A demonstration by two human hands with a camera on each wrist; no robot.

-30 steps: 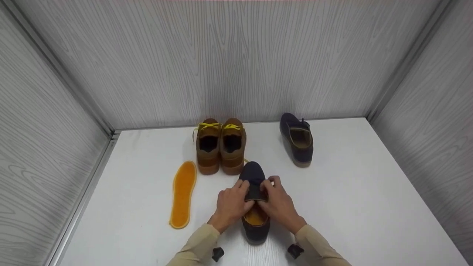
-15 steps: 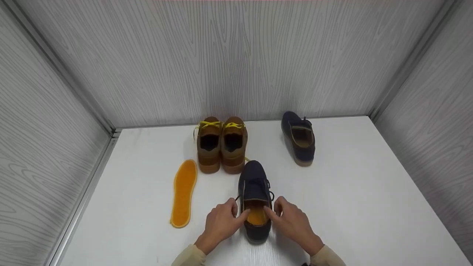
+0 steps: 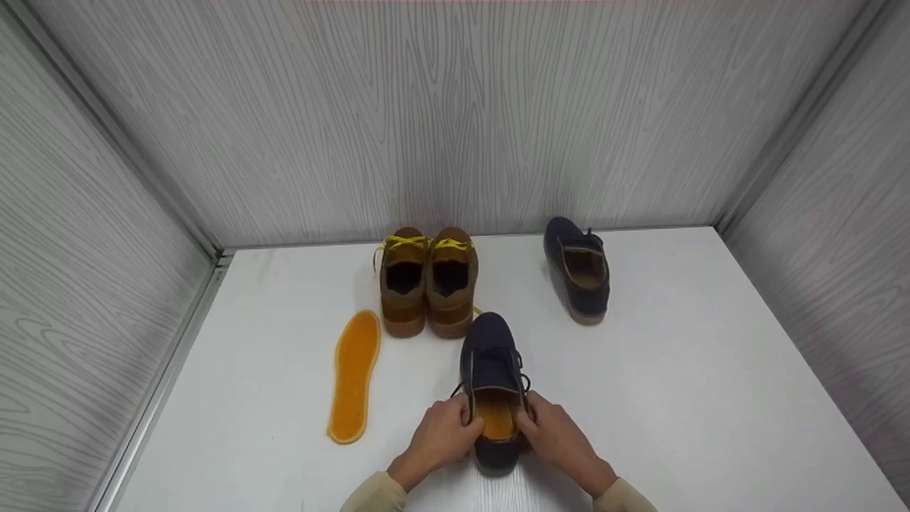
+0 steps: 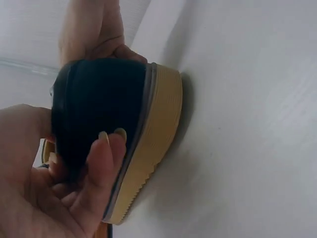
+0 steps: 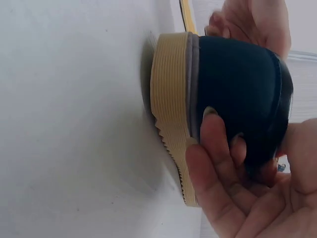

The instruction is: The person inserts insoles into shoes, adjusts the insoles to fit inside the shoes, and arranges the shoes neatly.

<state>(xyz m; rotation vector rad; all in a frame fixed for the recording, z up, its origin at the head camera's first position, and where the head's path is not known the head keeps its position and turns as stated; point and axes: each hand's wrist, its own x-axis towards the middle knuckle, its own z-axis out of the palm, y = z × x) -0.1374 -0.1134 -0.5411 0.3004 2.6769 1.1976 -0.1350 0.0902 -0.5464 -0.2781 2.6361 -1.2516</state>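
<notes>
A dark navy lace-up shoe (image 3: pixel 490 366) stands on the white table, toe pointing away from me, with an orange insole (image 3: pixel 498 418) visible in its opening. My left hand (image 3: pixel 441 434) grips the left side of the opening, thumb over the rim and fingers along the outer wall. On the opposite side my right hand (image 3: pixel 563 439) pinches the rim the same way. Both wrist views show the heel (image 4: pixel 104 99) and the ribbed tan sole (image 5: pixel 171 79), with fingertips pressed against the navy side. The insole's front part is hidden inside the shoe.
A loose orange insole (image 3: pixel 353 377) lies flat left of the shoe. Two brown shoes with yellow laces (image 3: pixel 451 243) stand side by side behind it. The other navy shoe (image 3: pixel 589 302) sits at the back right. Grey wood-grain panels (image 3: pixel 455 121) enclose the table's back and sides.
Both hands have left the shoe's tongue and laced area, drawn back toward me, and now grip the sides of its opening. The laces and insole are more exposed; the shoe has barely moved.
</notes>
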